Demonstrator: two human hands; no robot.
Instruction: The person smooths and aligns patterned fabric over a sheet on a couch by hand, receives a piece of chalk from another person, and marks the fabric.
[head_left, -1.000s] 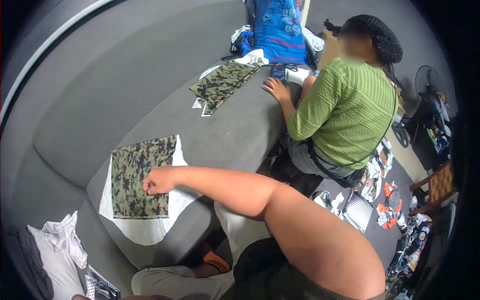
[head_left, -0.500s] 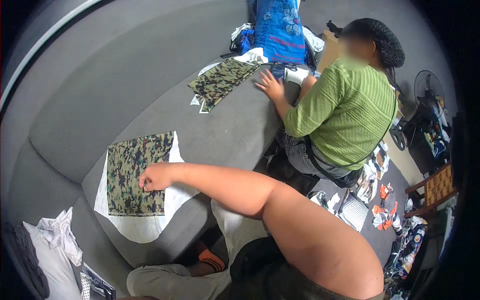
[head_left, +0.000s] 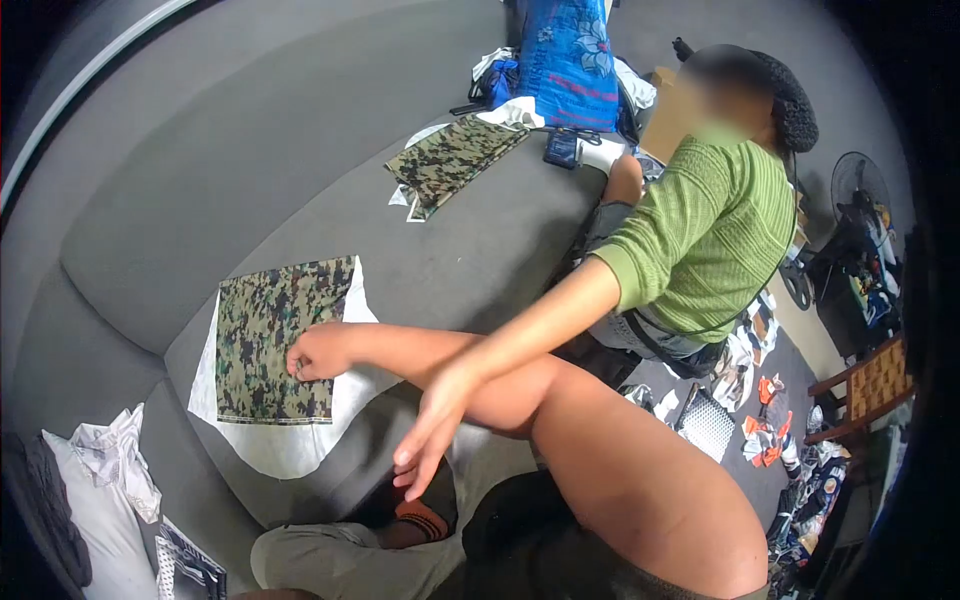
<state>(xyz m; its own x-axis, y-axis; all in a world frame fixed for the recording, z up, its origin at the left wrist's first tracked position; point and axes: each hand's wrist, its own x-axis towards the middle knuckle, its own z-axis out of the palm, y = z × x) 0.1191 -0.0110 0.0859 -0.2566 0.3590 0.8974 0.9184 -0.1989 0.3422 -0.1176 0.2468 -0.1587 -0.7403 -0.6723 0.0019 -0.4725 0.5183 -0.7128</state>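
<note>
My right hand [head_left: 318, 352] rests on a camouflage fabric piece [head_left: 258, 340]. Its fingers are curled together, and whatever they may hold is too small to make out. Beneath the camouflage fabric lies a larger white sheet [head_left: 285, 458], whose edges stick out at the sides and toward me. Both lie on the grey sofa seat [head_left: 440, 270]. My left hand is out of view. Across my forearm reaches a co-worker's hand [head_left: 437, 425], its fingers stretched out and pointing down toward my lap.
The co-worker in a green top [head_left: 715, 230] sits at the right. Another camouflage piece [head_left: 455, 160] with white material lies farther back, near a dark blue pouch [head_left: 562, 148] and a blue bag [head_left: 570, 70]. White cloth [head_left: 110, 510] is at left; scraps [head_left: 770, 425] litter the floor.
The co-worker's hand has left the sofa by the far camouflage piece and swung toward me, over my forearm. My right hand stays on the near fabric in nearly the same place.
</note>
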